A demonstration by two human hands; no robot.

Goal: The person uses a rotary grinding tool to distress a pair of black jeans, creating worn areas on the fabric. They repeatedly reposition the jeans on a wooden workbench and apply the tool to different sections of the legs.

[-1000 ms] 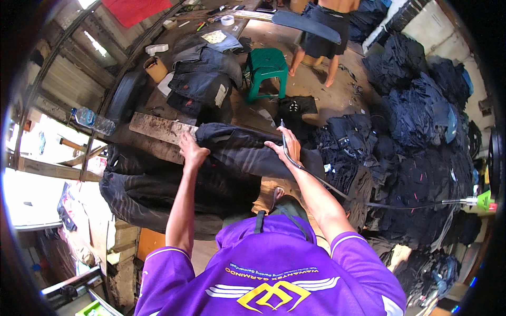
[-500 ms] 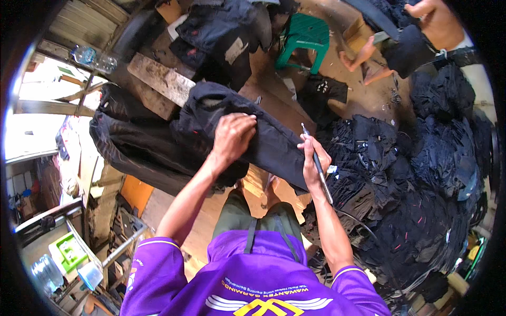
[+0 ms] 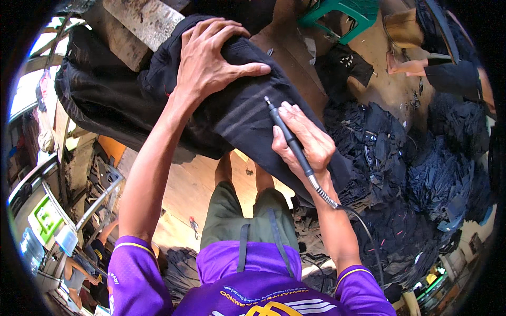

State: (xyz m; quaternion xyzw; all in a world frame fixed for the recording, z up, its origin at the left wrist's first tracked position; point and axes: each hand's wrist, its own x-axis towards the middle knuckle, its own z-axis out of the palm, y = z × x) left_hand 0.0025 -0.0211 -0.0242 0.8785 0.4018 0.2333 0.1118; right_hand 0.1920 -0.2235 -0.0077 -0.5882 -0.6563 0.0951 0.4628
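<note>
Black denim trousers (image 3: 247, 118) lie stretched over a wooden board (image 3: 153, 21), one leg running down to the right. Spread over the upper part of the cloth, my left hand (image 3: 211, 63) lies with fingers apart and thumb out. My right hand (image 3: 308, 139) grips a corded rotary tool (image 3: 289, 138), pen-shaped and black with a metal tip. That tip is over the leg, right of my left thumb; whether it touches the cloth I cannot tell. The cable leaves the tool along my right forearm.
Heaps of dark garments (image 3: 379, 152) cover the right side. A green plastic stool (image 3: 363, 18) stands at the far side, near another person's bare foot (image 3: 406, 66). At the left are a green tray (image 3: 46, 218) and a metal rail (image 3: 100, 197).
My left hand has opened from a closed grip and spread on the cloth. The tool in my right hand has come left over the trouser leg. The view has shifted closer.
</note>
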